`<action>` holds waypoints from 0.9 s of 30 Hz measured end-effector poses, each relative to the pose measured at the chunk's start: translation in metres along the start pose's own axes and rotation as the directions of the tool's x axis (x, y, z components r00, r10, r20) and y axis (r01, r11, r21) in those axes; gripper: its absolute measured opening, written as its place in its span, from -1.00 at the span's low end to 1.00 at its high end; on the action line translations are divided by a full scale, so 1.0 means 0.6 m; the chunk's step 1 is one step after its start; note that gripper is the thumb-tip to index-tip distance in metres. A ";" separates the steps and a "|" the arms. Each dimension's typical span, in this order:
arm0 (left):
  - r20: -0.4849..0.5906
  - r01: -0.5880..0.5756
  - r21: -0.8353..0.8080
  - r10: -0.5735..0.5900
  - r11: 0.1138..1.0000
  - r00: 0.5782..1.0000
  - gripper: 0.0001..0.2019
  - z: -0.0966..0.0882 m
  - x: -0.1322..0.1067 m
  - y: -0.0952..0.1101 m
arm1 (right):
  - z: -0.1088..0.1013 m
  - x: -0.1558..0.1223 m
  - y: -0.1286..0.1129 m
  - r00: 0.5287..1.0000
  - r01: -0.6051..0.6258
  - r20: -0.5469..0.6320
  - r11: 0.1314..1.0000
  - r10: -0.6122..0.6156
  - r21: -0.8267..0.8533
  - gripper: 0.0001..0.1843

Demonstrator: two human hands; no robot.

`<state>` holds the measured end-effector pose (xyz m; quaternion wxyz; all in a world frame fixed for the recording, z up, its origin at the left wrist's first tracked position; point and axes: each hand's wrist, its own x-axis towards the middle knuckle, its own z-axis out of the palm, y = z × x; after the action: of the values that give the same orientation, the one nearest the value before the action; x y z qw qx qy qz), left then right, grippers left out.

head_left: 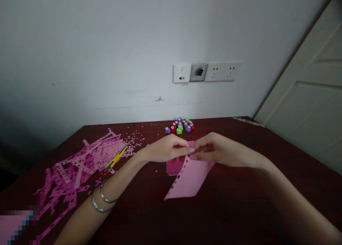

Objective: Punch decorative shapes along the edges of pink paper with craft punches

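A light pink sheet of paper point(191, 180) with a row of small punched holes along its left edge hangs from my fingertips, tilted over the dark table. My left hand point(171, 147) pinches it at the top corner, thumb and forefinger pressed together. Right beside it, my right hand point(216, 150) grips the upper edge, with the two hands' fingertips meeting. Behind the sheet and partly covered by my fingers is a darker pink piece of paper point(172, 169); whether it is one sheet or several I cannot tell. Anything small between my fingertips is hidden.
Several purple, red and green craft punches point(179, 125) cluster near the wall. To the left lies a heap of punched pink paper strips point(80, 164), with a yellow cutter knife point(117, 156) on its right side and tiny pink cutouts point(136, 138) scattered around. Sockets point(213, 72) are on the wall.
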<state>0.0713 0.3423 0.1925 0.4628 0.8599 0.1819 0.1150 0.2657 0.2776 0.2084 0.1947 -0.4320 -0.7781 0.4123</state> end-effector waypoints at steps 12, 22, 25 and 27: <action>0.006 0.050 -0.258 -0.050 0.965 0.999 -0.74 -0.002 0.001 -0.001 | 0.003 0.002 -0.002 0.996 0.072 -0.053 0.990 -0.067 0.119 -0.72; 0.065 0.013 -0.621 0.035 0.784 0.997 -0.75 0.011 0.004 -0.016 | 0.005 -0.004 -0.012 0.993 0.107 -0.071 0.980 -0.096 0.171 -0.79; 0.037 -0.010 -0.606 0.041 0.795 0.999 -0.75 0.010 0.002 -0.014 | 0.003 -0.003 -0.014 0.990 0.118 -0.088 0.986 -0.108 0.117 -0.76; 0.004 -0.029 -0.549 0.038 0.835 0.999 -0.74 0.006 0.002 -0.013 | 0.001 -0.003 -0.014 0.989 0.118 -0.098 0.990 -0.109 0.082 -0.76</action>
<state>0.0720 0.3439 0.1843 0.6890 0.6952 0.1228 0.1639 0.2621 0.2734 0.2146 0.2726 -0.3967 -0.7727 0.4138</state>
